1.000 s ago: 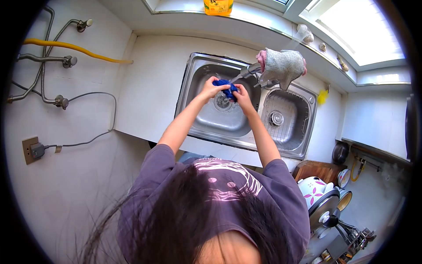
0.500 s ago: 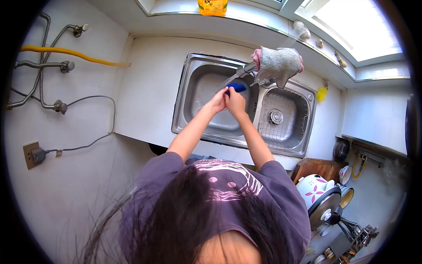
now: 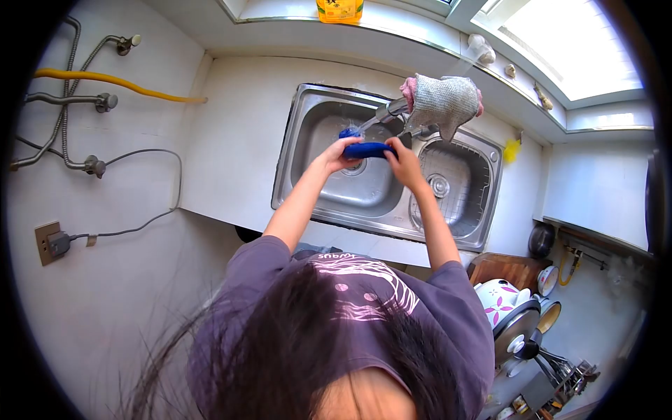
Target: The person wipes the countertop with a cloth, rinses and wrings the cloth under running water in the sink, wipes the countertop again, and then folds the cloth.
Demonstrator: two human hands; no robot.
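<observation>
A blue cloth point(image 3: 369, 150) is stretched sideways between my two hands over the left sink basin point(image 3: 318, 189). My left hand point(image 3: 336, 154) is closed around its left part, and a blue end pokes out beyond the fingers under the running water. My right hand point(image 3: 406, 164) pinches the right end. Water runs from the faucet point(image 3: 389, 110) onto the blue end by my left hand. A grey and pink cloth point(image 3: 444, 101) is draped over the faucet.
The right basin point(image 3: 483, 164) holds a wire rack. An orange bottle point(image 3: 339, 10) stands on the window ledge. A cutting board point(image 3: 507, 269), a white pot with pink flowers point(image 3: 495, 297) and utensils lie at the right. Hoses and valves point(image 3: 94, 166) run along the left wall.
My hands were together under the faucet with the blue cloth bunched between them. Now they are apart, my right hand having moved right and my left slightly left, and the cloth is spread out.
</observation>
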